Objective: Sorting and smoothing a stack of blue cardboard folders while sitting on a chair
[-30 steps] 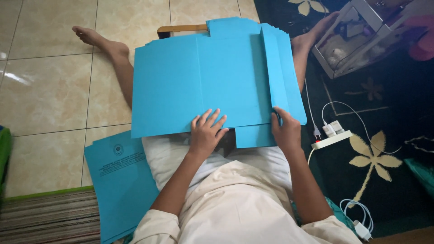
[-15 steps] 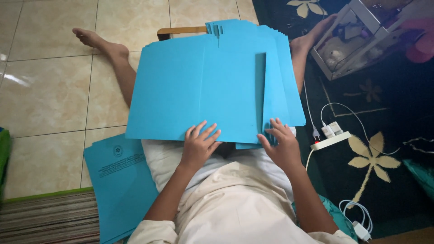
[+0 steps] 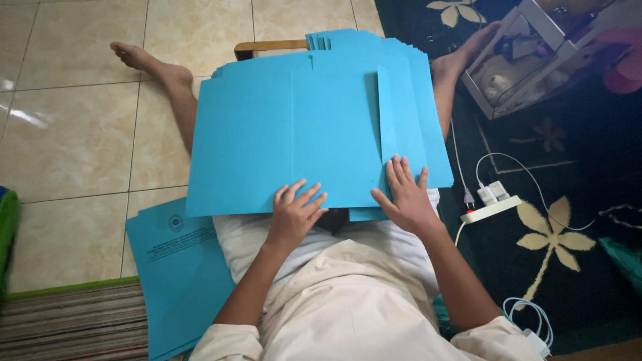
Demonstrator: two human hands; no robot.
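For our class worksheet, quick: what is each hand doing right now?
Left hand: open, flat on the blue folder.
Right hand: open, pressing the folder's folded flap.

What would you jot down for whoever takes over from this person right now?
Left hand: flat on the near edge of the top blue folder sheet, no grip.
Right hand: palm down on the folded side flap, pressing it.
Sheet lies on a stack of like sheets over the lap.
Done: side flap folded in.
Left: bottom tab unfolded.
Printed folders lie on the floor, left.
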